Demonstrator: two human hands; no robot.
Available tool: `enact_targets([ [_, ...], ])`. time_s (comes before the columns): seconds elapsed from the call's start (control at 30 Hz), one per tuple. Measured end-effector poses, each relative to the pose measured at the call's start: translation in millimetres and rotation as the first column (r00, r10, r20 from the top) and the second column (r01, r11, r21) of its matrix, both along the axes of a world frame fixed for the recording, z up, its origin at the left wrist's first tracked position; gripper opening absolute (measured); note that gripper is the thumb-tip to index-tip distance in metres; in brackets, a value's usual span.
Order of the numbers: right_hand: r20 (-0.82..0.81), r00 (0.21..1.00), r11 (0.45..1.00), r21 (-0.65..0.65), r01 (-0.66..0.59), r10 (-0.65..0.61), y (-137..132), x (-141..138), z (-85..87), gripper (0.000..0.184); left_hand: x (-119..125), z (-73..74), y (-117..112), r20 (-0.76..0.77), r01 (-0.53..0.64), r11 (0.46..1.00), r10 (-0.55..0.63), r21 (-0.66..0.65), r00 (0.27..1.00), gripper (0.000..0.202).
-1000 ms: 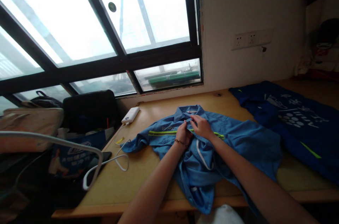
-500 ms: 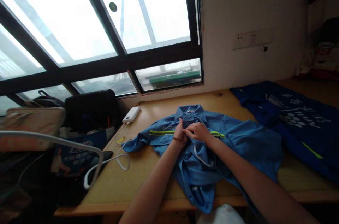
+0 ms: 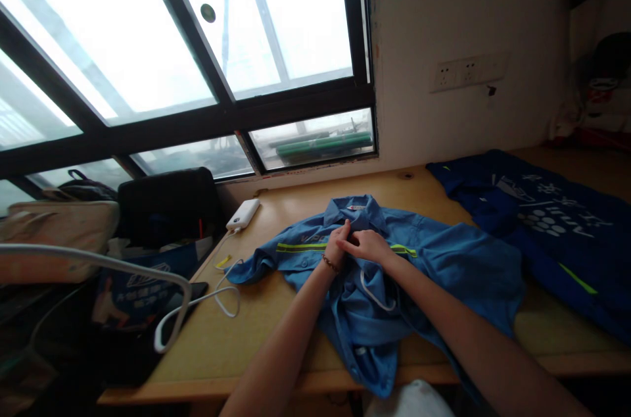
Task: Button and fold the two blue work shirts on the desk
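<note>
A light blue work shirt [image 3: 444, 252] with yellow-green stripes lies on the wooden table [image 3: 276, 312], collar away from me and its lower front bunched towards the near edge. Both my hands meet on its front opening, just below the collar [image 3: 352, 206]. My left hand [image 3: 338, 245], with a beaded bracelet at the wrist, is closed on the shirt front, thumb pointing up. Against it, my right hand [image 3: 369, 246] has its fingers bent and pinched on the cloth. The fingertips hide the exact spot they grip. A white cord [image 3: 374, 292] hangs over the shirt below my hands.
A dark blue shirt [image 3: 552, 220] with white print lies at the right. On the left stand a white power bank [image 3: 243, 214] with a cable, a black bag [image 3: 170, 203] and a beige bag [image 3: 59, 233]. A pale curved bar [image 3: 162, 272] crosses the left foreground.
My left hand has shifted slightly right and its thumb now lies closer to the collar opening. My right hand stays pressed beside it, and the shirt has barely moved.
</note>
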State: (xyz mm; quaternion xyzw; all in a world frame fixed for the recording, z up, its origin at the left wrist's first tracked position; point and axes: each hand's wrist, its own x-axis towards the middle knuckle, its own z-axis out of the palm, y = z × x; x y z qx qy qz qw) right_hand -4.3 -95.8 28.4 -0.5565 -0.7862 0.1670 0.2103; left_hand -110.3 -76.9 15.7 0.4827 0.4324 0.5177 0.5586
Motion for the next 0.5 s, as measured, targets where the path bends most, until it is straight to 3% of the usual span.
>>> enact_targets([
  [0.13,-0.03,0.999,0.998,-0.054,-0.017,0.016,-1,1,2.5,0.056,-9,5.5,4,-0.249,-0.002,0.995,0.027,0.099,0.968,0.053],
  [0.27,-0.012,0.997,0.995,-0.07,-0.074,0.074,-2,2,3.1,0.047,-15,3.9,8,-0.386,-0.039,0.966,0.139,0.257,0.912,0.055],
  [0.33,0.001,0.999,0.998,-0.06,-0.037,0.037,-1,2,0.3,0.036,-16,0.7,9,-0.449,-0.045,0.948,0.19,0.315,0.873,0.054],
  [0.43,-0.082,0.991,0.994,-0.052,0.099,-0.103,4,2,-6.8,0.016,-15,-1.7,6,-0.562,-0.068,0.912,0.307,0.406,0.768,0.05],
  [0.5,-0.314,0.931,0.98,-0.132,0.15,-0.185,9,5,-11.3,0.013,-15,0.2,2,-0.602,-0.112,0.846,0.457,0.521,0.655,0.038],
])
